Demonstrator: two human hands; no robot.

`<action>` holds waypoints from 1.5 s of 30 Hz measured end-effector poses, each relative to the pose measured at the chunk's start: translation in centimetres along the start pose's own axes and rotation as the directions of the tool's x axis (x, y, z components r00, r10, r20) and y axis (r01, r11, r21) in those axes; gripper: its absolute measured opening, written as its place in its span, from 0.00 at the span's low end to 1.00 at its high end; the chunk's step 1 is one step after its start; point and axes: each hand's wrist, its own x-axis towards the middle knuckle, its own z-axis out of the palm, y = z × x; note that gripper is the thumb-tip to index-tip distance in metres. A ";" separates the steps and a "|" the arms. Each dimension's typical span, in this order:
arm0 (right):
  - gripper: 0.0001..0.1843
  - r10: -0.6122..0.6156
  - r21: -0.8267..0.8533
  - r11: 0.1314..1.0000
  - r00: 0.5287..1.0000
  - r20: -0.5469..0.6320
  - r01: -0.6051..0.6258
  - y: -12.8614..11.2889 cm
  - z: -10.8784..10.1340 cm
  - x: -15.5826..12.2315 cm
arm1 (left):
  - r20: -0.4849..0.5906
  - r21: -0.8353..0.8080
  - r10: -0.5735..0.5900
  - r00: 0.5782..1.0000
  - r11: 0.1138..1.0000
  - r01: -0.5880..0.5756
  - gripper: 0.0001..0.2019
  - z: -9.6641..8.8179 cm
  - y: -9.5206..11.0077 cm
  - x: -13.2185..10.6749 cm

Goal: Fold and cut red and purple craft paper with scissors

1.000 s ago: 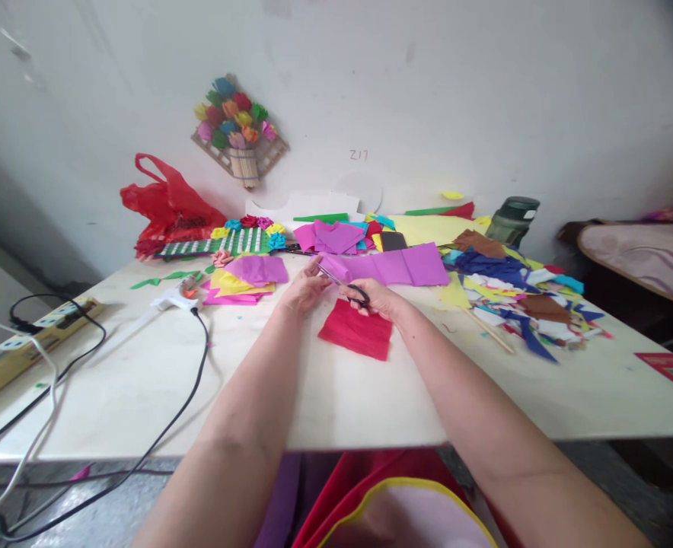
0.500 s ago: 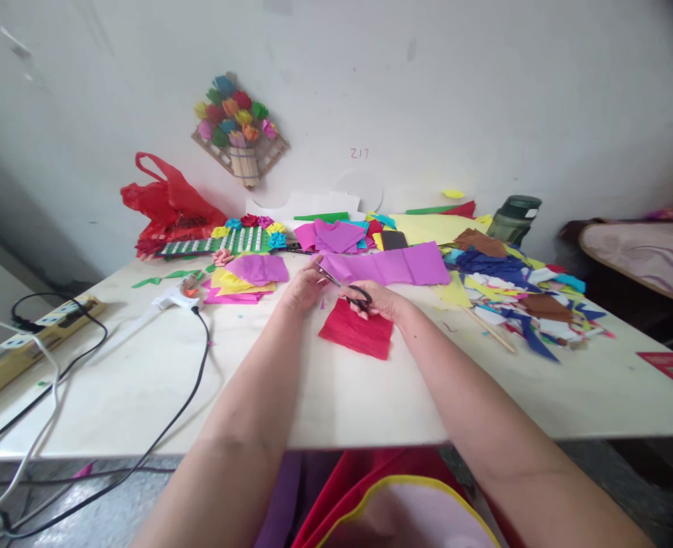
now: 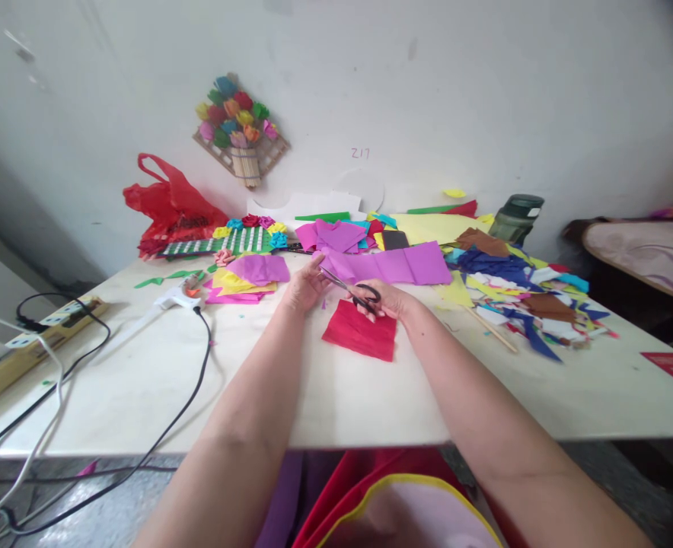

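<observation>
My right hand [image 3: 390, 301] grips black-handled scissors [image 3: 352, 290], whose blades point up-left at the end of a long purple paper strip [image 3: 397, 266]. My left hand [image 3: 307, 286] pinches the left end of that strip, right beside the blades. A folded red paper [image 3: 360, 330] lies flat on the table just under my right hand. Both forearms reach in from the near edge of the table.
A white glue gun [image 3: 168, 303] with a black cord lies at the left, near a power strip [image 3: 33, 335]. Coloured paper scraps [image 3: 519, 297] pile up at the right. A red plastic bag [image 3: 168, 209], paper flowers [image 3: 245, 228] and a dark green bottle [image 3: 515, 217] stand at the back by the wall.
My right hand with the scissors has shifted slightly right and toward me. My left hand stays on the purple strip's end.
</observation>
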 end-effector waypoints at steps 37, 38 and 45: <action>0.25 -0.012 -0.525 0.337 0.554 -0.832 -0.781 -0.5 -5.2 -1.5 | -0.295 0.955 0.459 0.838 0.154 0.252 0.17 -0.8 0.1 0.3; 0.25 0.009 -0.531 0.326 0.564 -0.826 -0.782 -0.7 -5.1 -1.6 | -0.288 0.958 0.464 0.838 0.151 0.246 0.17 -0.8 0.0 0.3; 0.19 -0.172 -0.697 0.276 0.680 -0.713 -0.661 -2.2 -3.3 -1.7 | -0.319 0.947 0.474 0.821 0.202 0.251 0.25 -0.6 0.0 0.3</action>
